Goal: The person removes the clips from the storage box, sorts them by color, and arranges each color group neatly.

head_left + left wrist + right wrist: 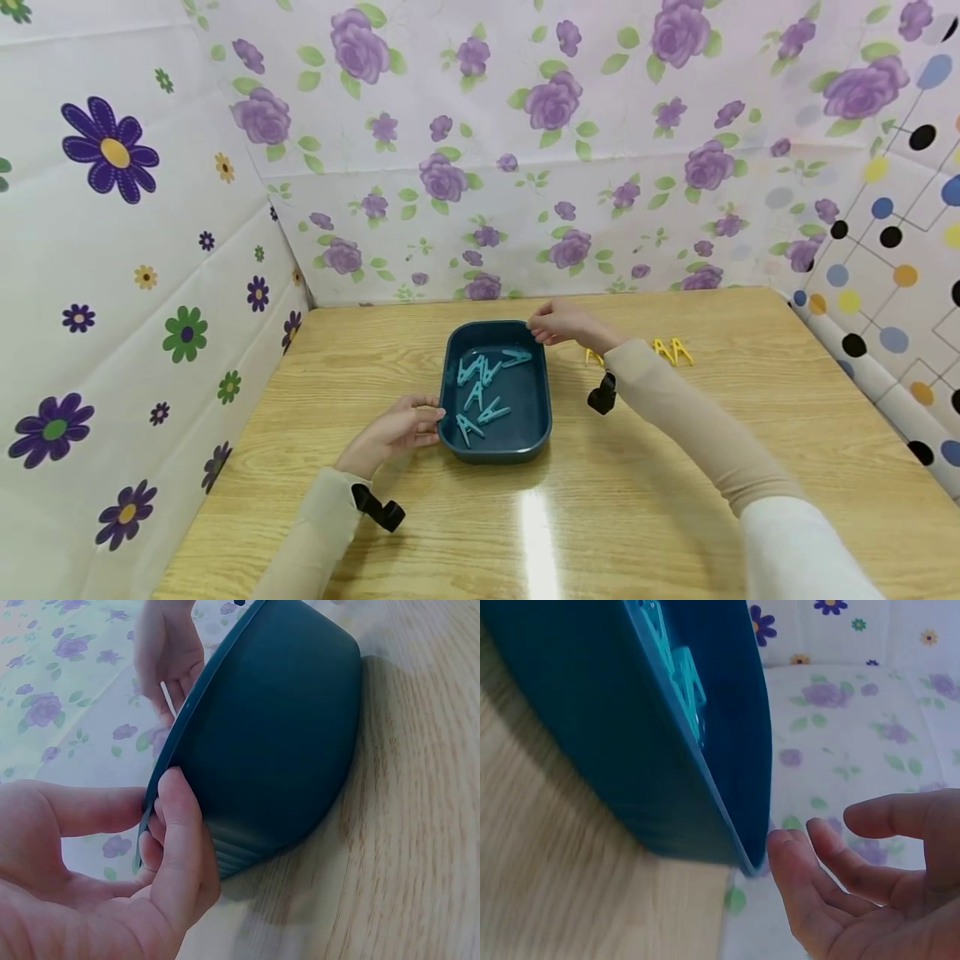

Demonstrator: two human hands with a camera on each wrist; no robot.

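Note:
A dark teal plastic bin [525,408] sits on the wooden table with several light teal clothespins [492,411] lying in it. My left hand [401,425] pinches the bin's left rim, the thumb on the inner side and the fingers against the outer wall, as the left wrist view shows. At the far right corner is my right hand [557,323], its loosely bent fingertips right at the rim. In the right wrist view the thumb [885,816] stands apart from the fingers and nothing lies between them.
Right of the bin lie yellow clothespins [681,352], one partly hidden behind the right forearm. Flower-patterned cloth [510,208] hangs behind the table [675,467] and on the left; a dotted cloth [892,333] hangs on the right.

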